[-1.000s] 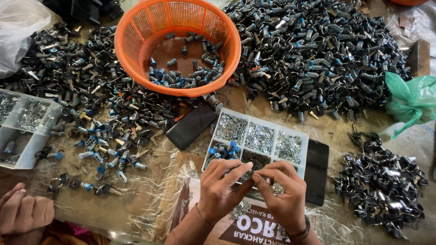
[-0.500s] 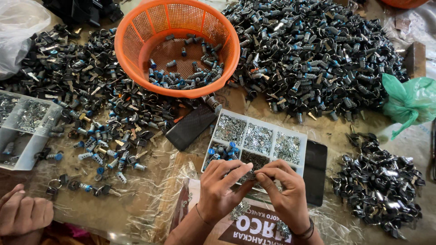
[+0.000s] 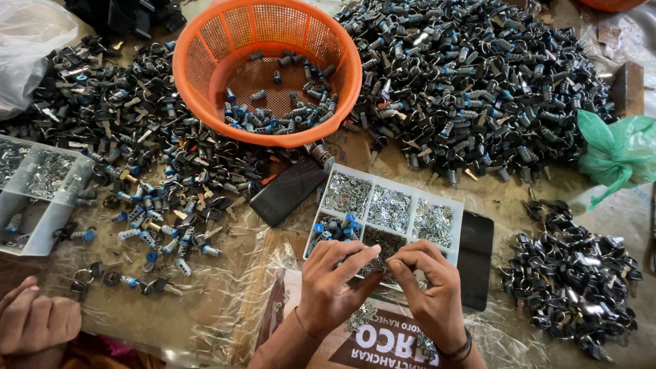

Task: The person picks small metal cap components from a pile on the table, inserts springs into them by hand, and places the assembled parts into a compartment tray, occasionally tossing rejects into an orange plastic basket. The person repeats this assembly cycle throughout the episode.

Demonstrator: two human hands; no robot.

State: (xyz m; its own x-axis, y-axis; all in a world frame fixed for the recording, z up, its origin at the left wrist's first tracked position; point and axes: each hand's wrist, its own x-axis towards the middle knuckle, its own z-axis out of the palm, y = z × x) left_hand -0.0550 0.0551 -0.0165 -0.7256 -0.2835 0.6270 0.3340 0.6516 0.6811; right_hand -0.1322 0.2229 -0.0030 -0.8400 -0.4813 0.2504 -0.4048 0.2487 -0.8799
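White compartment tray, both my hands at its near edge.
My left hand and right hand meet fingertip to fingertip over the tray's dark middle compartment, fingers pinched together on something too small to make out (so I cannot tell what they grip). Other compartments hold silvery bits and blue-capped pieces. Behind the tray sits an orange basket; black key heaps spread across the surface. Another person's hand rests far left.
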